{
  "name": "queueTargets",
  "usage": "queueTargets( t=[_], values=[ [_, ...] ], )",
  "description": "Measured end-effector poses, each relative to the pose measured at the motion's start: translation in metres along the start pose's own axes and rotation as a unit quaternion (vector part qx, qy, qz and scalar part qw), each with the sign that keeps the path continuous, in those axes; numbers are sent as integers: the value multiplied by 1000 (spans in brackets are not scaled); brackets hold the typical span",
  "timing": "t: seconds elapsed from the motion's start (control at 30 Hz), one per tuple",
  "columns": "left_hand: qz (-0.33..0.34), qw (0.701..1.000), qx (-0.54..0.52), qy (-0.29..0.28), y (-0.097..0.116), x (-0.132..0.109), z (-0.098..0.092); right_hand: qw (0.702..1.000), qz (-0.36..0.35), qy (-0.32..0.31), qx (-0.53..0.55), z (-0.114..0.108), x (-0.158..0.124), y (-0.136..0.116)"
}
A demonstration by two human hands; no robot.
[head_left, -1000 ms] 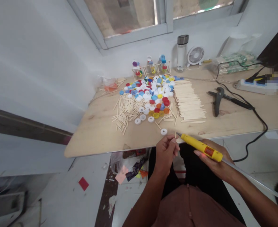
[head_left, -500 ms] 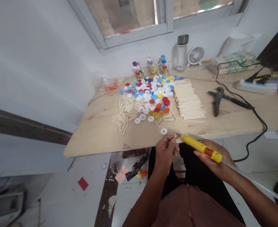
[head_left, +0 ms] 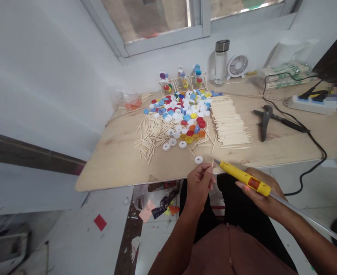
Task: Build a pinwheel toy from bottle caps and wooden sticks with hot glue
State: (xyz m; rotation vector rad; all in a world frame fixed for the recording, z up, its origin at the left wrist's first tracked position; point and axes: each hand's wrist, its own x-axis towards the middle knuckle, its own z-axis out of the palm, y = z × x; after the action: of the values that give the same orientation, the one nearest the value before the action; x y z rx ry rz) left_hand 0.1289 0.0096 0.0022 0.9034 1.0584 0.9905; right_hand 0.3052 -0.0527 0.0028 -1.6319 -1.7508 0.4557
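At the table's front edge, my left hand (head_left: 199, 183) pinches a short wooden stick (head_left: 213, 163) upright between thumb and fingers. My right hand (head_left: 264, 191) is wrapped round a yellow hot glue gun (head_left: 244, 177), with a clear glue stick (head_left: 305, 215) running out of its back end. The nozzle points left and is close beside the top of the short stick, with a narrow gap. A white bottle cap (head_left: 198, 159) with a dark centre lies on the table just beyond my left hand.
Coloured bottle caps (head_left: 182, 109), cut sticks (head_left: 153, 133) and a row of long sticks (head_left: 229, 121) cover the table's middle. Small stick-and-cap pieces (head_left: 182, 80), a glass bottle (head_left: 220, 63) and a fan (head_left: 237, 67) stand behind. A cutter (head_left: 267, 120), power strip (head_left: 311, 104) and cable (head_left: 323, 152) lie right.
The glue gun's nozzle has shifted very slightly right, away from the short stick. Both hands keep their grips.
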Motion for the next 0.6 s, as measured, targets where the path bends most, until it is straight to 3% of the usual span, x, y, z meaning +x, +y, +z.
queueTargets(
  t=[0.2,0.37,0.5,0.6],
  values=[
    [-21,998,-31,-54,7,-4,-1,1000,-15,-6,-14,-6,5,-2],
    [-55,990,-94,-85,15,-6,-3,994,-82,58,-43,-19,18,2],
    [-71,988,-109,-84,19,-9,-9,967,-146,156,-139,-47,42,29],
    [-75,988,-108,-78,19,-11,-14,933,-160,169,-276,-76,63,65]
  ],
)
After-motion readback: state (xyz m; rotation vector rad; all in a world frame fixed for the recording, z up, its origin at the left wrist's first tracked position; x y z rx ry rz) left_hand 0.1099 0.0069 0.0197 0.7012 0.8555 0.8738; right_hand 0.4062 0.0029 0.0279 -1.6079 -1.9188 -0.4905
